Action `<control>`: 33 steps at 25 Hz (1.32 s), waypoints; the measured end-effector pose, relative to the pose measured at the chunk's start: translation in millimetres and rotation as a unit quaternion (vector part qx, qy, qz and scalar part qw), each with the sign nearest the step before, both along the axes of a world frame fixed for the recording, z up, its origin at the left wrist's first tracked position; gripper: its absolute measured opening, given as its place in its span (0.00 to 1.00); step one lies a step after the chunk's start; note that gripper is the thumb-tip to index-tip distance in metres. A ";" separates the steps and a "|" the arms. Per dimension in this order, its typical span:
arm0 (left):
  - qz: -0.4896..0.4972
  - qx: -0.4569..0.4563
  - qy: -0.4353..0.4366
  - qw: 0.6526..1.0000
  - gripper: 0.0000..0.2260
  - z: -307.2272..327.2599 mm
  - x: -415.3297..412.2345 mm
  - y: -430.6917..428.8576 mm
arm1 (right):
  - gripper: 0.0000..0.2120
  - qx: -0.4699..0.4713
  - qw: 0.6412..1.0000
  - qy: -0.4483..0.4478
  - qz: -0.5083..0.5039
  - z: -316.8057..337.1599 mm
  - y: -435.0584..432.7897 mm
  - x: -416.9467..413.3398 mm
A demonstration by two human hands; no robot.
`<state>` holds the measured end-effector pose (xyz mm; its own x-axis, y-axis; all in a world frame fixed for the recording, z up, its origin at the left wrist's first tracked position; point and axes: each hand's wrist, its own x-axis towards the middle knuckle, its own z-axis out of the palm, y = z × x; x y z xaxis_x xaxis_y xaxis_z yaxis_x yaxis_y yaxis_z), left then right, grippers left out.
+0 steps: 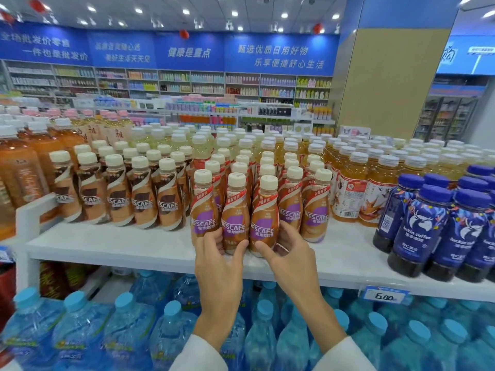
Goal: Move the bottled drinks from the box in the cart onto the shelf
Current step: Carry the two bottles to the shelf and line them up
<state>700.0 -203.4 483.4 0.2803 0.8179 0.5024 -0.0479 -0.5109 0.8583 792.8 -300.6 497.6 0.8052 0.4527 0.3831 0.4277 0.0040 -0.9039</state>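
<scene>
three smooth plastic coffee bottles (235,210), pear-shaped with ribbed cream caps and glossy tan-and-purple wraps, are upright at the front of the flat white shelf (107,247). the left hand (217,253) curls its fingers round the bases of the left two. the right hand (288,250) wraps the third's base, thumb in front, fingers behind.

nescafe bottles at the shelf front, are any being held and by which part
Three purple-label Nescafe bottles, clasped together round their lower bodies: left hand on the left side, right hand on the right.
</scene>
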 end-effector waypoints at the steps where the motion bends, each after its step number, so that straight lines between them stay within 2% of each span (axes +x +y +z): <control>1: 0.001 0.004 -0.002 1.000 0.19 -1.0 0.6 1.2 | 0.27 0.000 1.000 0.003 -0.002 -0.3 1.1 0.4; 10: 0.010 0.032 0.020 0.999 0.22 -8.7 4.9 6.8 | 0.28 -0.048 0.998 -0.034 -0.014 -5.3 9.0 2.9; 23: -0.006 0.013 0.012 1.000 0.21 -3.1 -1.4 6.9 | 0.30 -0.050 0.998 -0.020 -0.011 0.2 5.7 -3.6; 27: -0.004 0.004 -0.053 0.999 0.17 2.9 -24.4 26.5 | 0.33 -0.040 0.999 -0.014 -0.014 0.0 4.5 -4.0; 31: -0.031 -0.011 -0.005 0.999 0.27 10.2 -34.9 63.2 | 0.32 -0.036 0.998 -0.021 -0.036 -3.0 9.5 -4.3; 33: -0.051 -0.024 0.005 0.998 0.28 10.9 -35.8 70.9 | 0.30 -0.038 0.998 -0.025 -0.043 -3.6 11.2 -5.2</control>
<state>664.3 -132.6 494.3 0.3681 0.8080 0.4600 -0.0891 -0.4618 0.8825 787.6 -289.4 494.0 0.8225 0.4122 0.3919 0.4689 -0.1017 -0.8774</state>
